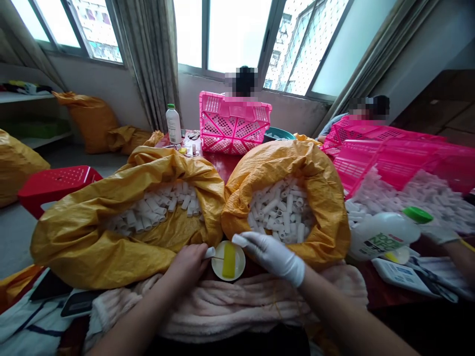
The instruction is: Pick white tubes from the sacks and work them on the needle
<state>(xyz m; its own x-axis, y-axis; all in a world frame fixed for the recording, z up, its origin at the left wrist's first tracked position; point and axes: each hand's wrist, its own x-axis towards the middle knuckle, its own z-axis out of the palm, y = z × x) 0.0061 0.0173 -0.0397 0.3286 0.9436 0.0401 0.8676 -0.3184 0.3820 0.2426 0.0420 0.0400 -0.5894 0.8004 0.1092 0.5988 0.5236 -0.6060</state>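
My left hand (190, 261), bare, pinches a small white tube (210, 252) at the left rim of a shallow white dish (240, 267). A thin line runs from near that tube toward the yellow sponge-like block (229, 262) in the dish; I cannot make out what it is. My right hand (274, 254), in a white glove, is closed on another white tube (240, 241) above the dish's right side. Beyond it, a yellow woven sack (330, 217) holds many white tubes (284, 207). The left yellow sack (81, 217) has more white tubes (148, 210) inside.
Pink baskets (235, 121) stand at the back and right. A green-capped bottle (386, 232) lies tilted at right, near another person's gloved hand (441, 235). A pale fleece cloth (222, 306) lies before me. At left are a red stool (59, 185) and a phone (79, 302).
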